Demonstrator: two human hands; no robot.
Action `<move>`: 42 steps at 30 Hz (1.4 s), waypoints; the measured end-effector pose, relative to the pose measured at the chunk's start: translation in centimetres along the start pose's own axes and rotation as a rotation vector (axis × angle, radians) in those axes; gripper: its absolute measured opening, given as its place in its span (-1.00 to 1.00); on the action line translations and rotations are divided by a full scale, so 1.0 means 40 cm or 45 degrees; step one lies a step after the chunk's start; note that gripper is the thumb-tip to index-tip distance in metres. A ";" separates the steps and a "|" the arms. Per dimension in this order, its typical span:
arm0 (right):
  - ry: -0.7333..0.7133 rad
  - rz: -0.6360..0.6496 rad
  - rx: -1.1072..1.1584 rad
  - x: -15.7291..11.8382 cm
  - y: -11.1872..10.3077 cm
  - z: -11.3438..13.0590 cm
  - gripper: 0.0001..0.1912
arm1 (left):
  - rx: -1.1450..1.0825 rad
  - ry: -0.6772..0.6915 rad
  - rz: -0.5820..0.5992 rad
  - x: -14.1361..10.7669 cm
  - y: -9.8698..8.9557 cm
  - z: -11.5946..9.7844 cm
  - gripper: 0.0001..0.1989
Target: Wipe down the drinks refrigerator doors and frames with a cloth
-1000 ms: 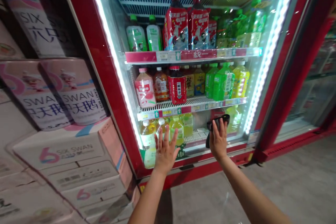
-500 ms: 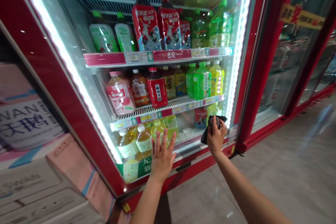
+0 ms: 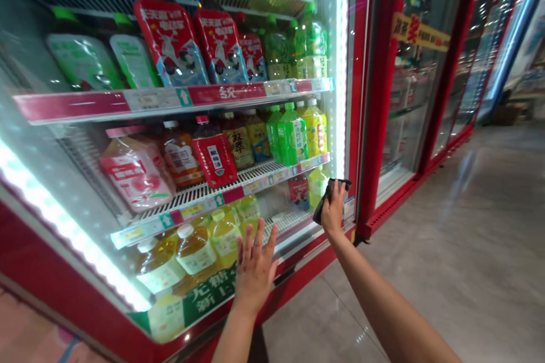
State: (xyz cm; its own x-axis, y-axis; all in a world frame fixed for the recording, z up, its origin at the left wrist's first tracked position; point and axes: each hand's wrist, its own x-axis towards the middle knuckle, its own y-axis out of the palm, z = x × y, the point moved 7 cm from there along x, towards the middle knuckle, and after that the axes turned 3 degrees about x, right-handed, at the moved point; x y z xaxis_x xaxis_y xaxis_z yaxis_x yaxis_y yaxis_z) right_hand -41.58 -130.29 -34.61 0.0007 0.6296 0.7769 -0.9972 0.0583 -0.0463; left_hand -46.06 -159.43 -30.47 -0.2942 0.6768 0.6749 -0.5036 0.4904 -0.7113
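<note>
My left hand (image 3: 256, 264) is spread with its fingers up in front of the lower part of a glass-fronted drinks fridge; whether it touches the glass I cannot tell. In my right hand (image 3: 334, 211) is a dark cloth (image 3: 322, 210), bunched under the fingers near the fridge's lower right corner. Behind the glass, beyond the left hand, stand large bottles of yellow drink (image 3: 196, 249) on the bottom level. A red carton-like pack (image 3: 298, 191) shows left of the cloth. Above, the middle shelf holds a red bottle (image 3: 215, 153) and a green bottle (image 3: 292, 135).
The fridge's red frame (image 3: 361, 68) runs up the right side. Further right, another red-framed glass cabinet (image 3: 400, 125) continues the row. Grey shiny floor tiles (image 3: 426, 249) stretch out to the right. A pink box (image 3: 29, 329) is at the lower left.
My view has shifted right and closer to the fridge, so the boxes at the left have mostly left the picture. Both hands keep their shape; the right stays on the cloth.
</note>
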 end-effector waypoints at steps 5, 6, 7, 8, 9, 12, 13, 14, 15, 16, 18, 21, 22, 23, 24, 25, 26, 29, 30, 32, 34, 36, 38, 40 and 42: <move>0.015 0.211 0.064 0.112 0.015 -0.064 -0.30 | -0.030 0.013 0.015 0.027 0.028 -0.031 0.00; 0.091 0.227 0.056 0.123 0.010 -0.092 -0.31 | -0.035 0.018 0.025 0.031 0.033 -0.035 0.00; 0.178 0.226 0.043 0.124 0.003 -0.124 -0.30 | -0.039 0.022 0.032 0.034 0.037 -0.037 0.01; 0.262 0.215 0.028 0.115 -0.006 -0.154 -0.30 | -0.042 0.026 0.040 0.035 0.043 -0.037 0.01; 0.328 0.200 0.014 0.100 -0.013 -0.181 -0.29 | -0.043 0.032 0.049 0.035 0.050 -0.036 0.02; 0.419 0.187 -0.008 0.060 -0.015 -0.226 -0.27 | -0.042 0.030 0.026 0.035 0.067 -0.026 0.01; 0.431 0.194 -0.007 0.062 -0.009 -0.232 -0.28 | -0.042 0.027 0.018 0.034 0.072 -0.023 0.01; 0.433 0.204 -0.002 0.072 -0.001 -0.234 -0.27 | -0.042 0.026 0.018 0.034 0.076 -0.020 0.00; 0.424 0.218 0.007 0.089 0.008 -0.234 -0.27 | -0.043 0.027 0.025 0.035 0.079 -0.018 0.00; 0.408 0.234 0.018 0.108 0.015 -0.232 -0.26 | -0.044 0.031 0.038 0.035 0.082 -0.017 -0.01; 0.376 0.268 0.047 0.129 0.020 -0.233 -0.24 | -0.048 0.040 0.061 0.035 0.086 -0.014 0.00; 0.421 0.285 0.084 0.071 -0.001 -0.260 -0.23 | -0.050 0.050 0.075 0.033 0.094 -0.011 0.01; 0.464 0.281 0.089 0.031 -0.013 -0.275 -0.22 | -0.049 0.051 0.069 0.033 0.097 -0.010 0.02; 0.510 0.275 0.092 -0.012 -0.023 -0.290 -0.21 | -0.048 0.052 0.058 0.032 0.100 -0.010 0.03; 0.554 0.268 0.093 -0.053 -0.030 -0.303 -0.20 | -0.048 0.052 0.048 0.032 0.103 -0.009 0.04; 0.590 0.263 0.093 -0.085 -0.033 -0.314 -0.20 | -0.049 0.051 0.044 0.032 0.106 -0.008 0.05; 0.615 0.259 0.092 -0.105 -0.032 -0.321 -0.20 | -0.052 0.051 0.048 0.032 0.108 -0.007 0.04; 0.624 0.256 0.095 -0.090 -0.007 -0.324 -0.24 | -0.064 0.059 0.097 0.033 0.114 -0.004 -0.01; 0.605 0.260 0.101 -0.069 0.004 -0.320 -0.25 | -0.068 0.065 0.109 0.033 0.114 -0.003 -0.03; 0.552 0.273 0.119 -0.030 0.018 -0.311 -0.26 | -0.071 0.075 0.112 0.034 0.111 0.000 -0.04; 0.519 0.287 0.136 -0.021 0.017 -0.311 -0.28 | -0.070 0.089 0.115 0.034 0.110 0.000 -0.03; 0.545 0.290 0.141 -0.049 0.003 -0.330 -0.28 | -0.070 0.089 0.129 0.035 0.110 -0.002 -0.02; 0.622 0.286 0.136 -0.103 -0.015 -0.364 -0.25 | -0.072 0.076 0.142 0.036 0.109 -0.005 -0.02; 0.722 0.279 0.123 -0.160 -0.029 -0.405 -0.21 | -0.075 0.063 0.147 0.038 0.106 -0.008 -0.03; 0.812 0.267 0.107 -0.198 -0.034 -0.440 -0.20 | -0.075 0.061 0.163 0.039 0.104 -0.009 -0.02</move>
State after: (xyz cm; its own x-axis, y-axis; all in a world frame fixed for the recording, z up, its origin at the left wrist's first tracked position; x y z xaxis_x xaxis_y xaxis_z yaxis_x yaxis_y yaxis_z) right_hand -38.92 -121.73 -51.75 -0.1757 0.9565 0.2328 -0.9834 -0.1595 -0.0867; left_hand -48.30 -156.14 -32.46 -0.3132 0.7606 0.5686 -0.4157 0.4286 -0.8022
